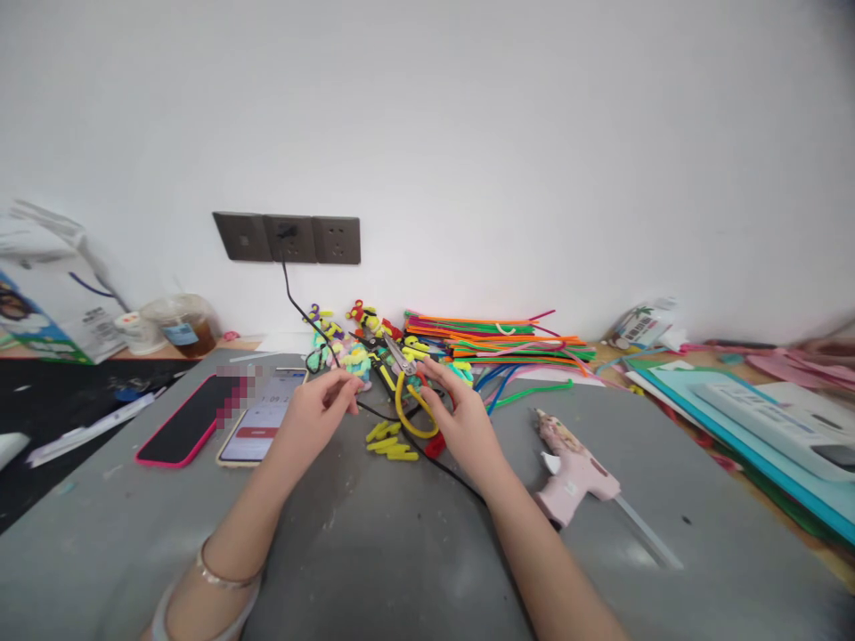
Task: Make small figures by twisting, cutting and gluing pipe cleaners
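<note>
Yellow-handled scissors (401,411) sit in the right hand (462,417), grip loosely curled.

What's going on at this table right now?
A person's right hand is at a metal tool with curved yellow handles, touching it or nearly so. The left hand hovers farther left, loosely curled; I can't tell whether it holds anything. Short, fuzzy yellow pieces lie on the grey table, with a pink glue gun at right.
</note>
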`<action>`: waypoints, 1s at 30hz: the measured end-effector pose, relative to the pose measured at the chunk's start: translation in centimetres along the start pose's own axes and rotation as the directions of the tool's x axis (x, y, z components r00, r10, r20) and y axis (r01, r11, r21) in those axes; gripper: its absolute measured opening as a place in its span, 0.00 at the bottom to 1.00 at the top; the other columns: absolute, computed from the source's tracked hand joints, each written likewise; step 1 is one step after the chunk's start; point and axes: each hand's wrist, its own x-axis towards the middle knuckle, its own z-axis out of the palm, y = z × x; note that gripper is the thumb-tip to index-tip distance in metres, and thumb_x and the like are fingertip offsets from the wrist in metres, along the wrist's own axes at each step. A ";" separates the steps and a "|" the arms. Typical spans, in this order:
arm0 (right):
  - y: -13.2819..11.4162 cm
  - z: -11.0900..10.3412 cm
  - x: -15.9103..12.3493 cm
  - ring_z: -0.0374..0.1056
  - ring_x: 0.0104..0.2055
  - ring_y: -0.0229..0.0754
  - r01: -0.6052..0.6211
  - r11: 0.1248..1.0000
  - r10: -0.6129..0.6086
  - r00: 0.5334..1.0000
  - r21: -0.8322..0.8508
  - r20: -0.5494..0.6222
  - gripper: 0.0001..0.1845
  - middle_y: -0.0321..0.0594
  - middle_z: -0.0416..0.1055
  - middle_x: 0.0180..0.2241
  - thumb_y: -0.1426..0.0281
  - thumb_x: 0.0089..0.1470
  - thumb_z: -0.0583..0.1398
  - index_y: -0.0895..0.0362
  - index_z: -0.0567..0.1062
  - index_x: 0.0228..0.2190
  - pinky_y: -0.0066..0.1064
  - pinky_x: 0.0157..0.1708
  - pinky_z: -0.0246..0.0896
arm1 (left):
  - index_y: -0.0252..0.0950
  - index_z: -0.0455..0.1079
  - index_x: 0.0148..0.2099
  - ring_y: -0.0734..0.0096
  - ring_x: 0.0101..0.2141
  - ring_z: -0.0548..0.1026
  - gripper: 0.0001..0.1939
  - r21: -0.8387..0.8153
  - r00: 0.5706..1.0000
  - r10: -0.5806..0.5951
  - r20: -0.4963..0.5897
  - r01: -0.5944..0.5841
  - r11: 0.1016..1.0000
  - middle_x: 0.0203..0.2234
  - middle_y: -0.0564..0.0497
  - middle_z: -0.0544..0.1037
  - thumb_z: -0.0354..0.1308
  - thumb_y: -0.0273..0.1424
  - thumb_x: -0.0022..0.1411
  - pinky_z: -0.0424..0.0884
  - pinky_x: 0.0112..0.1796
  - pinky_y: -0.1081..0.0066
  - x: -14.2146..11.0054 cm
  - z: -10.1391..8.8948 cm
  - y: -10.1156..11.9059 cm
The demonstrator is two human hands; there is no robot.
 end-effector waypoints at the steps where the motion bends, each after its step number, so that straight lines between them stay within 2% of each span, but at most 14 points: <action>1: 0.0 -0.1 0.0 0.69 0.59 0.53 0.016 1.000 -0.016 0.999 -0.017 -0.029 0.21 0.52 0.75 0.55 0.66 0.60 0.57 0.57 0.73 0.53 0.49 0.60 0.61 | 0.36 0.72 0.35 0.76 0.17 0.64 0.19 0.041 1.000 0.008 0.021 -0.009 0.999 0.21 0.55 0.73 0.49 0.45 0.67 0.60 0.21 0.74 0.0 0.0 -0.1; 5: -0.6 -0.4 0.1 0.69 0.59 0.51 0.071 0.997 -0.074 0.987 -0.025 -0.146 0.19 0.51 0.75 0.55 0.65 0.62 0.56 0.56 0.74 0.53 0.46 0.59 0.61 | 0.36 0.74 0.31 0.71 0.23 0.69 0.16 0.229 0.985 0.048 0.168 -0.087 0.970 0.21 0.54 0.75 0.55 0.41 0.63 0.61 0.27 0.72 0.1 0.3 -0.7; 8: -1.2 -0.5 0.0 0.73 0.53 0.48 0.103 0.995 -0.101 0.984 0.008 -0.148 0.15 0.48 0.78 0.49 0.65 0.63 0.56 0.55 0.75 0.48 0.41 0.54 0.66 | 0.37 0.77 0.34 0.68 0.27 0.72 0.12 0.258 0.960 0.057 0.273 -0.130 0.957 0.26 0.52 0.79 0.58 0.39 0.62 0.63 0.30 0.72 0.0 0.7 -0.9; 11: -1.7 -0.2 -0.2 0.76 0.42 0.45 0.129 0.991 -0.129 0.991 0.015 -0.037 0.10 0.44 0.80 0.38 0.68 0.63 0.55 0.55 0.75 0.42 0.35 0.45 0.69 | 0.37 0.78 0.36 0.68 0.30 0.74 0.09 0.233 0.933 0.065 0.354 -0.156 0.960 0.30 0.51 0.81 0.57 0.34 0.62 0.65 0.32 0.72 0.0 1.0 -0.9; 16: -2.4 0.1 -0.6 0.74 0.34 0.42 0.187 0.982 -0.179 0.972 -0.039 0.153 0.08 0.40 0.77 0.31 0.73 0.62 0.55 0.57 0.75 0.38 0.31 0.39 0.65 | 0.36 0.79 0.37 0.67 0.33 0.76 0.09 0.252 0.901 0.072 0.428 -0.196 0.948 0.31 0.50 0.78 0.57 0.25 0.60 0.66 0.35 0.72 0.1 1.6 -1.0; 18: -2.7 0.2 -0.8 0.72 0.31 0.39 0.183 0.982 -0.163 0.946 -0.046 0.282 0.09 0.37 0.75 0.28 0.75 0.61 0.54 0.56 0.74 0.36 0.28 0.36 0.63 | 0.37 0.78 0.38 0.67 0.33 0.76 0.08 0.271 0.902 0.071 0.426 -0.202 0.941 0.32 0.50 0.78 0.57 0.26 0.60 0.65 0.35 0.72 0.0 1.8 -1.1; 21: -2.9 0.4 -1.1 0.71 0.31 0.38 0.182 0.978 -0.116 0.886 -0.105 0.449 0.10 0.36 0.76 0.29 0.77 0.61 0.54 0.55 0.75 0.34 0.26 0.34 0.60 | 0.37 0.76 0.35 0.66 0.32 0.75 0.06 0.352 0.912 0.052 0.408 -0.210 0.912 0.31 0.50 0.76 0.58 0.29 0.62 0.64 0.34 0.71 -0.1 2.1 -1.2; 23: -3.0 0.6 -1.3 0.70 0.31 0.37 0.167 0.976 -0.078 0.863 -0.138 0.499 0.09 0.35 0.76 0.30 0.77 0.61 0.55 0.55 0.75 0.34 0.25 0.33 0.58 | 0.36 0.75 0.34 0.65 0.33 0.75 0.07 0.394 0.912 0.040 0.409 -0.216 0.894 0.31 0.50 0.76 0.57 0.30 0.64 0.64 0.34 0.71 -0.2 2.3 -1.1; 28: -3.1 0.7 -1.5 0.58 0.19 0.33 0.079 0.977 0.045 0.833 -0.200 0.551 0.05 0.26 0.64 0.17 0.74 0.61 0.59 0.56 0.75 0.33 0.24 0.25 0.51 | 0.37 0.75 0.36 0.64 0.37 0.75 0.07 0.478 0.897 0.054 0.438 -0.283 0.831 0.36 0.49 0.77 0.56 0.28 0.65 0.64 0.36 0.70 -0.5 2.2 -0.2; 30: -3.1 0.7 -1.5 0.59 0.19 0.33 0.068 0.971 0.080 0.809 -0.228 0.583 0.05 0.26 0.63 0.16 0.76 0.58 0.61 0.56 0.75 0.31 0.23 0.26 0.52 | 0.37 0.74 0.35 0.64 0.38 0.76 0.07 0.505 0.895 0.060 0.442 -0.303 0.808 0.37 0.49 0.77 0.55 0.25 0.65 0.64 0.35 0.70 -0.7 2.2 0.2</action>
